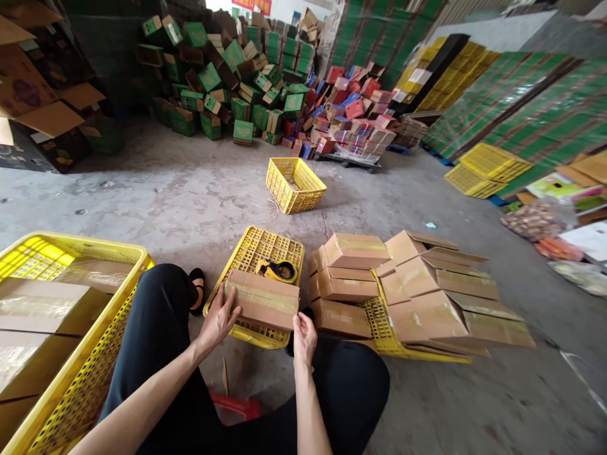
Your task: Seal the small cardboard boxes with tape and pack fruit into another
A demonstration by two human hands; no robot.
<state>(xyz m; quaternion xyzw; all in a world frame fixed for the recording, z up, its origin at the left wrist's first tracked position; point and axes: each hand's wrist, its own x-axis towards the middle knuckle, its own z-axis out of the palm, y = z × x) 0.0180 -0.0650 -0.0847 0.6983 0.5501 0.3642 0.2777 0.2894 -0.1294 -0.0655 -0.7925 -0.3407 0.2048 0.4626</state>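
Observation:
A taped cardboard box lies across an upturned yellow crate between my knees. My left hand grips the box's left end, with some fingers over its top. At the near right corner, my right hand pinches the box between thumb and fingers; part of that grip is hidden. Just behind the box, a yellow and black tape dispenser rests on the crate.
Cardboard boxes stand stacked to my right, more leaning on a yellow crate. A large yellow crate holding boxes is at my left. Ahead sits another yellow crate; green boxes are heaped beyond.

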